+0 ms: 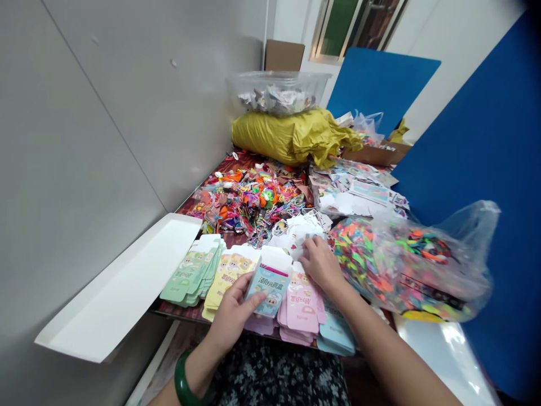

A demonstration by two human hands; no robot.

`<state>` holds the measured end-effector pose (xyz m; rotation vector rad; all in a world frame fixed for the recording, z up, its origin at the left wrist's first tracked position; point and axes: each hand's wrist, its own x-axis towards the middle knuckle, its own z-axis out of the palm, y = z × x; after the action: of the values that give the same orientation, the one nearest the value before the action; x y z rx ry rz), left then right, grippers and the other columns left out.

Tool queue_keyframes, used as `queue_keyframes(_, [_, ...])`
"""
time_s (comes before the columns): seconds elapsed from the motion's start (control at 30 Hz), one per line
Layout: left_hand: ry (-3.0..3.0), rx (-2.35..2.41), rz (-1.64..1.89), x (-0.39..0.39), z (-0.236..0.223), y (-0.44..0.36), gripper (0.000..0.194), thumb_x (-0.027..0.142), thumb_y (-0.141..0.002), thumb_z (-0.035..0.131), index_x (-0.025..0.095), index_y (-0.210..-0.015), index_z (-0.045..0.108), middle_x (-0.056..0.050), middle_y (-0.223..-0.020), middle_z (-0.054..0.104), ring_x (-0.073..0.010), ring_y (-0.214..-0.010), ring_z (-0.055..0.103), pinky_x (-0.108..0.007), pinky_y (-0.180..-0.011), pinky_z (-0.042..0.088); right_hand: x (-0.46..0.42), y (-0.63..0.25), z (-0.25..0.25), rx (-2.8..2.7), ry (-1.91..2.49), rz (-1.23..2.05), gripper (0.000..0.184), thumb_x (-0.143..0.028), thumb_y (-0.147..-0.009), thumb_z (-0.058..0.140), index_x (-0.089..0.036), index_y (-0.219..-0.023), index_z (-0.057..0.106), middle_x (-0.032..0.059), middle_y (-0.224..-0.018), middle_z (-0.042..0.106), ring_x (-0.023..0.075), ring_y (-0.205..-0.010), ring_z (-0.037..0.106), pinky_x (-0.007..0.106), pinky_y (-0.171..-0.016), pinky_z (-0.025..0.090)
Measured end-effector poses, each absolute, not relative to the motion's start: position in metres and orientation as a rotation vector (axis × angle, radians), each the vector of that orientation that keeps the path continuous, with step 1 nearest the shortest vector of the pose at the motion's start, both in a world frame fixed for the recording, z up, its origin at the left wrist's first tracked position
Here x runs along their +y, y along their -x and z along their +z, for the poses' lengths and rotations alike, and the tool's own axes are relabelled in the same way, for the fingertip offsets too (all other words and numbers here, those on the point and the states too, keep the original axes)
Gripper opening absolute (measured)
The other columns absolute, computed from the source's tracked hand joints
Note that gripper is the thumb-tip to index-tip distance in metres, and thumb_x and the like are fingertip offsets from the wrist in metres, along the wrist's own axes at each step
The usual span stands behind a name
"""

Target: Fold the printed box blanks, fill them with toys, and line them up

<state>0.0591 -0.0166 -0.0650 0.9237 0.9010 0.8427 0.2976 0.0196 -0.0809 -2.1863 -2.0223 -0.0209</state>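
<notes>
My left hand (232, 310) is shut on a small light-blue printed cardboard box (269, 291), and a green bangle (183, 380) circles that wrist. My right hand (321, 265) rests with its fingers on a heap of flat white die-cut cards (298, 232). Between my hands lies a stack of pink flat boxes (298, 307). To the left are fanned stacks of green boxes (192, 273) and yellow boxes (230, 275). More blue boxes (336, 332) lie at the table's near edge. A tangled pile of colourful hair ties and trinkets (249, 200) lies beyond my hands.
A clear bag of multicoloured pieces (406, 265) sits to the right, with printed card sheets (355, 189) behind it. Farther back are a yellow bag (291, 136), a clear plastic tub (279, 93) and a cardboard box (376, 154). A white tray (118, 287) leans by the grey wall (76, 113).
</notes>
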Motion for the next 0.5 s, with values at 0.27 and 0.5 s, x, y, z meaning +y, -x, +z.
queue_keyframes(0.27, [-0.916,0.907,0.845,-0.0170,-0.0647,-0.0605,0.048,0.037,-0.070,0.077,0.016,-0.111,0.062,-0.009,-0.110,0.072,-0.0290,-0.106,0.064,-0.038,-0.091,0.051,0.0195,-0.2979,-0.0854,-2.041,2.171,-0.013,0.016,-0.020,-0.087,0.050,-0.019,-0.103,0.055,0.0099,-0.105,0.055,0.0228,-0.097,0.052,0.030,-0.073,0.040])
queue_keyframes(0.5, [-0.907,0.893,0.843,-0.0174,-0.0658,-0.0601,0.048,0.036,-0.071,0.077,0.016,-0.111,0.061,-0.010,-0.112,0.072,-0.0281,-0.104,0.065,-0.037,-0.089,0.052,0.0218,-0.3006,-0.0851,-1.986,2.178,-0.001,0.019,-0.023,-0.084,0.055,-0.017,-0.102,0.054,0.0092,-0.103,0.055,0.0224,-0.096,0.053,0.030,-0.075,0.040])
